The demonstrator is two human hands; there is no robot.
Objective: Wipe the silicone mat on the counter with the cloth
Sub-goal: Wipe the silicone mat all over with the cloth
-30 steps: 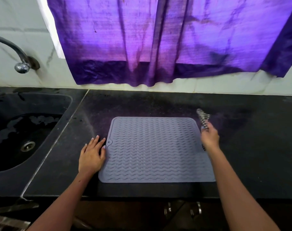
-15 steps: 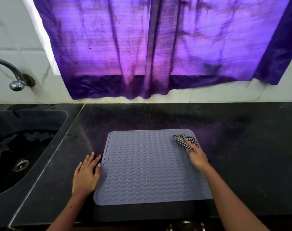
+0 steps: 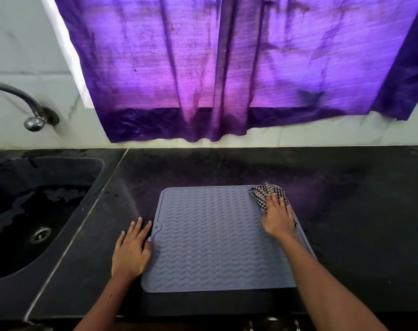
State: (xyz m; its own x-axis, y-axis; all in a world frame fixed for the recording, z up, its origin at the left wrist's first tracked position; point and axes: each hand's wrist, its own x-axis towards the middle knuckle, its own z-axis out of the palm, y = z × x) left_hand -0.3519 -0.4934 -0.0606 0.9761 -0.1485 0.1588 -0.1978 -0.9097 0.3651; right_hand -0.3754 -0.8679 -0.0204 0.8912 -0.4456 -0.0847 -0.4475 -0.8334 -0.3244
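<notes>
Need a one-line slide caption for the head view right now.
Right hand presses checked cloth onto grey mat's far right corner; left hand lies flat at its left edge, on the black counter.

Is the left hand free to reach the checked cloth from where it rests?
Probably yes: the left hand lies flat at the mat's left edge, and only bare mat separates it from the cloth.

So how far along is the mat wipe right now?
Barely started. Done: the checked cloth is down on the grey silicone mat, pressed flat under the right hand at the far right corner. In hand: the left hand lies flat on the counter against the mat's left edge, apparently steadying it. Left: nearly the whole ridged surface, centre, left and near edge.
</notes>
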